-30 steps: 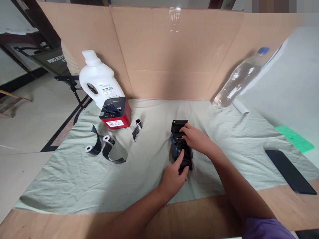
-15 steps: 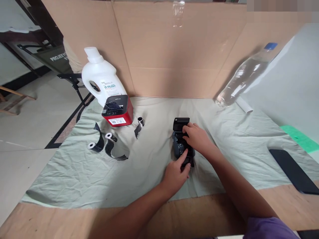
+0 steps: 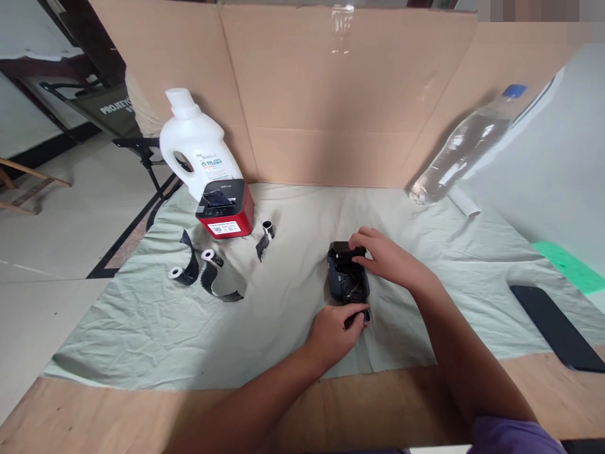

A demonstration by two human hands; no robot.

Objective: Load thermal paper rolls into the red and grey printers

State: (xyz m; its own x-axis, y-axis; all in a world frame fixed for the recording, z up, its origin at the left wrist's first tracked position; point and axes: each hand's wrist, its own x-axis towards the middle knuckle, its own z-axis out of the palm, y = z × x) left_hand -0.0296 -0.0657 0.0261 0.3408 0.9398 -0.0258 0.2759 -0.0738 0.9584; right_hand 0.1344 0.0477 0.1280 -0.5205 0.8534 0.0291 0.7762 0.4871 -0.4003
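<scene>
In front of me on the cloth lies a small black device point(image 3: 338, 284) with a hollow compartment, like a portable label printer. Its hinged lid point(image 3: 343, 250) is at the far end, tilted over the compartment. My right hand point(image 3: 378, 252) grips the lid's right side between thumb and fingers. At the near end, my left hand point(image 3: 335, 331) pinches a dark strip or flap; the fingers partly hide it, so I cannot tell which. Inside the compartment something dark and shiny shows, too unclear to name.
Left of the device are several rolls of black tape point(image 3: 177, 274) with loose ends. Behind them stand a red and black printer point(image 3: 231, 217) and a white detergent bottle point(image 3: 203, 139). A water bottle point(image 3: 466, 148) leans back right, above a phone point(image 3: 558, 325). A cardboard wall point(image 3: 293, 94) closes the back.
The lid has swung from upright down toward the compartment, with my right hand on it. My left index finger has left the compartment and now pinches at the near end.
</scene>
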